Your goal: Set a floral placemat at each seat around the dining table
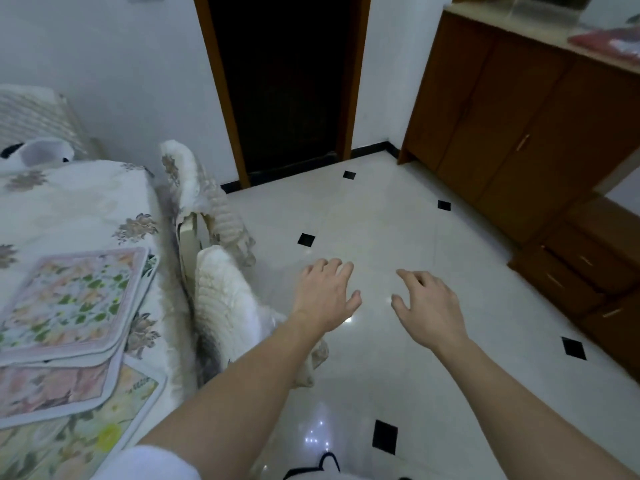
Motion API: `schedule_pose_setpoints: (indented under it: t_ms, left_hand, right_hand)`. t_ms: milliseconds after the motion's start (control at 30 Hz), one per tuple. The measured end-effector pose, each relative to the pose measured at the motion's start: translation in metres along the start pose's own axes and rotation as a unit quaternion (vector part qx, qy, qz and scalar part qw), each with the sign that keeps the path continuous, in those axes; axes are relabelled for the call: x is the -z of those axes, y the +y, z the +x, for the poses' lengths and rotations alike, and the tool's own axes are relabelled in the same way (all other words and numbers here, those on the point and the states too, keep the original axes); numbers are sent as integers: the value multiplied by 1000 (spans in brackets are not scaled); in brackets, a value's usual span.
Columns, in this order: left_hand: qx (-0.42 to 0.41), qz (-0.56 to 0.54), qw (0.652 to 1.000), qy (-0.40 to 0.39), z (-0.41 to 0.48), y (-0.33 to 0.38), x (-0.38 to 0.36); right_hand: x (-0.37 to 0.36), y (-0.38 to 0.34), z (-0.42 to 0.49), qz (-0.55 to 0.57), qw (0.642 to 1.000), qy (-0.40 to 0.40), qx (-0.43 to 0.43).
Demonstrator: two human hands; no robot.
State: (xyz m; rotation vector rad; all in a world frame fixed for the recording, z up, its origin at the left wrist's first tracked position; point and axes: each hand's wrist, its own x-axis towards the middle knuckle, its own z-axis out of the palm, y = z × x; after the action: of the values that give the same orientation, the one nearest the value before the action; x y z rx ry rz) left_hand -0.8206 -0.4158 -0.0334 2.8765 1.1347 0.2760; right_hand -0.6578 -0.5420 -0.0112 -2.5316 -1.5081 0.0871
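While both bare arms stretched forward over the tiled floor (381,220), neither held anything.

Left grip (325,296): fingers spread and relaxed, palm down, just beside the nearer chair (225,306).

Right grip (429,306): likewise slack-fingered and unladen, near the left but not touching it.

Floral placemats (69,299): overlapping and askew in a loose stack on the near corner of the counter (69,202), well apart from both grips. Perhaps three or four layers showed, though the count was unclear.

Counter: draped in a pale flowered cloth.

Farther chair (194,188): white fleecy cover, like the nearer one, against the counter's edge.

Wooden cabinet (519,133): at right.

Dark doorway (287,81): ahead.
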Motion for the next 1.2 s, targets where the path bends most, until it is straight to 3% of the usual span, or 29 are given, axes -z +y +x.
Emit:
schedule_pose_setpoints:
  t_ms: [333,600,833,1200]
  left_hand:
    - [101,23,994,-37,104,-65,-24]
    - [229,64,971,-29,187,-138,-15]
    - [399,71,914,-18,186,-199,10]
    - [620,88,779,40,65,-274,30]
  right_hand:
    - [-37,-17,166,30,994,-42,93]
    - [-53,-65,320,50,968,-94,228]
    - [-48,-170,417,86,912,-109,387]
    - [-85,-364,396,95,781,-141,601]
